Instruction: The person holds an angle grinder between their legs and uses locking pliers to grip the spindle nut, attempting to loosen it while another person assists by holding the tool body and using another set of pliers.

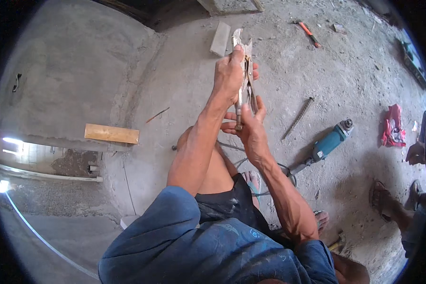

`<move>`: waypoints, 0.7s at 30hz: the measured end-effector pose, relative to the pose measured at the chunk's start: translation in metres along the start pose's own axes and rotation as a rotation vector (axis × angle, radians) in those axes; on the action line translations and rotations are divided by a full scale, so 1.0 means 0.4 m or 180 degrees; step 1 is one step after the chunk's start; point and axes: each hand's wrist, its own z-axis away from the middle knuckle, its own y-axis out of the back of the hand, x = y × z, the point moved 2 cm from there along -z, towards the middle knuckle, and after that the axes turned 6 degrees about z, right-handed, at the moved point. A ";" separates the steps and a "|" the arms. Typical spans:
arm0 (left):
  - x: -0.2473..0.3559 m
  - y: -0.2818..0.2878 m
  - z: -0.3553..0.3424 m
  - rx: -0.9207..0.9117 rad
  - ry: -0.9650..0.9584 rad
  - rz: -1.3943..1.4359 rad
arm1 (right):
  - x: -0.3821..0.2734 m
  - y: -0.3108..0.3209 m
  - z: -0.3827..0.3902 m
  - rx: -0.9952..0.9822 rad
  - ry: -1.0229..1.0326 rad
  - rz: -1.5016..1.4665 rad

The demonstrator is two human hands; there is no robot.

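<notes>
A worn metal pair of locking pliers (pixel 248 87) stands nearly upright in front of me, its curved jaw at the top. My left hand (pixel 229 73) wraps round the upper body, the thumb along it just below the jaw. My right hand (pixel 252 125) grips the lower end, its thumb and fingers about the screw at the handle's foot. Part of the tool is hidden behind my fingers.
On the dusty floor lie a teal corded power tool (pixel 329 144), a drill bit (pixel 298 118), an orange-handled hammer (pixel 308 34), a red packet (pixel 393 128), a grey block (pixel 220 40) and a wooden board (pixel 111 134). Another person's foot (pixel 383 199) is at the right.
</notes>
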 end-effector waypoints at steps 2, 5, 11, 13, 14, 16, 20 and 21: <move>0.006 0.003 0.004 -0.0020 -0.0061 -0.0058 | -0.010 -0.021 0.006 -0.0081 0.0216 0.0366; 0.004 0.003 -0.005 -0.0093 -0.0146 0.0133 | -0.018 -0.023 0.000 -0.0148 0.0314 0.0632; -0.012 -0.008 -0.002 -0.0216 -0.0312 0.0109 | -0.053 -0.024 0.007 -0.0253 0.0143 0.1527; -0.018 -0.009 -0.003 -0.0260 -0.0295 -0.0004 | -0.055 -0.008 0.002 -0.0157 0.0116 0.1879; -0.021 -0.012 -0.007 -0.0299 -0.0286 -0.0106 | -0.047 0.011 -0.006 -0.0224 0.0158 0.2182; -0.017 -0.009 -0.013 -0.0361 -0.0176 0.0047 | -0.050 0.026 -0.008 -0.0295 0.0195 0.2474; -0.008 0.008 -0.023 -0.0502 0.0084 0.0456 | -0.061 0.036 -0.010 -0.0428 0.0119 0.2185; -0.005 0.016 -0.026 -0.0498 0.0089 0.0451 | -0.061 0.042 -0.013 -0.0489 0.0078 0.1864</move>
